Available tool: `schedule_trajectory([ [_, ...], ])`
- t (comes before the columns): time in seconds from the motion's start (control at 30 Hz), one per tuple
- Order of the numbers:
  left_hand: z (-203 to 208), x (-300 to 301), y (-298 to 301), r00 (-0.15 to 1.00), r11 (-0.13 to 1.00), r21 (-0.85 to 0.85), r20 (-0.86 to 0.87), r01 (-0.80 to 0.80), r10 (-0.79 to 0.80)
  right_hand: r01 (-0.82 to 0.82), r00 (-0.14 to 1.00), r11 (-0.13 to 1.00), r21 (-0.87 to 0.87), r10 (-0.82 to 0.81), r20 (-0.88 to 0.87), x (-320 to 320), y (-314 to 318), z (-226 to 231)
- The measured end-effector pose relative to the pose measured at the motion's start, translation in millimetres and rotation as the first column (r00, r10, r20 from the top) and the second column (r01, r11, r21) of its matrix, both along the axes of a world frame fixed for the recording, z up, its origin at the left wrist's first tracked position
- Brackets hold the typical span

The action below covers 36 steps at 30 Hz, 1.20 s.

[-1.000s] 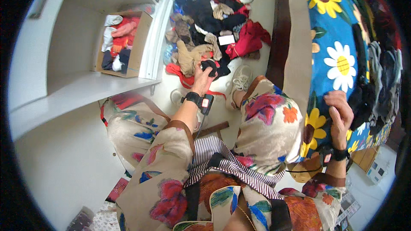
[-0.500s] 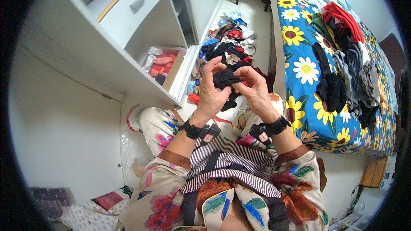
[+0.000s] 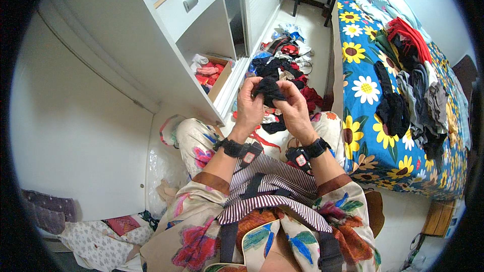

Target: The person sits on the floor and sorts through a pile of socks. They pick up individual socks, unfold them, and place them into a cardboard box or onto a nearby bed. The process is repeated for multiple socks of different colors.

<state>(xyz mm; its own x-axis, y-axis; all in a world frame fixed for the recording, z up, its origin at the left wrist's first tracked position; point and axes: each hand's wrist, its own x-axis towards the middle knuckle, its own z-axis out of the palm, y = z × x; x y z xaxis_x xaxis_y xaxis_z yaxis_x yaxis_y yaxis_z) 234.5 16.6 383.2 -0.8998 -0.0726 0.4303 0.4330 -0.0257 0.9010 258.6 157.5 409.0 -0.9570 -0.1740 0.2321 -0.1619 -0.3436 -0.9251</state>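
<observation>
Above my knees, my left hand (image 3: 249, 108) and my right hand (image 3: 295, 111) hold a small bunched black sock (image 3: 269, 89) between them. The fingers of both hands are closed on its sides, and part of the cloth is hidden behind them. Just beyond my hands, a long heap of mixed clothes (image 3: 283, 64) in black, red, white and blue lies on the floor. Some pieces reach back toward my knees, among them a dark cloth (image 3: 274, 126) and a thin red strap (image 3: 265, 142).
At left stands a white cabinet with a drawer (image 3: 190, 3); below it, a cardboard box (image 3: 220, 81) holds red, pink and white clothing. Along the right runs a bed with a sunflower-patterned cover (image 3: 365, 90). Socks and dark garments (image 3: 393, 106) lie on it beside a red cloth (image 3: 409, 34).
The view has shifted, so the surroundings sit further right. My fingers have moved on the black sock, which now hangs more spread between both hands.
</observation>
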Motion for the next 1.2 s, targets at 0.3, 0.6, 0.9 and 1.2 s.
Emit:
schedule_trajectory([
  [0.3,-7.2,-12.8,-7.1,0.665,0.465,0.832,0.165,0.303,-0.729,0.078,0.956,0.956,-0.284,0.009,0.293,-19.3,2.3,-38.7],
  [0.6,-28.4,-27.8,-11.9,0.718,0.615,0.767,0.321,0.186,-0.618,0.121,0.846,0.912,-0.391,0.111,0.521,-31.8,3.3,-60.3],
  [0.9,-23.1,-11.7,-22.2,0.679,0.627,0.700,0.277,0.342,-0.680,-0.035,0.864,0.811,-0.584,0.318,0.390,-36.5,10.9,-84.6],
  [1.2,-35.8,-16.3,-24.6,0.849,0.885,0.220,0.260,0.411,-0.459,-0.055,0.827,0.880,-0.471,0.304,0.472,-26.5,14.5,-85.1],
])
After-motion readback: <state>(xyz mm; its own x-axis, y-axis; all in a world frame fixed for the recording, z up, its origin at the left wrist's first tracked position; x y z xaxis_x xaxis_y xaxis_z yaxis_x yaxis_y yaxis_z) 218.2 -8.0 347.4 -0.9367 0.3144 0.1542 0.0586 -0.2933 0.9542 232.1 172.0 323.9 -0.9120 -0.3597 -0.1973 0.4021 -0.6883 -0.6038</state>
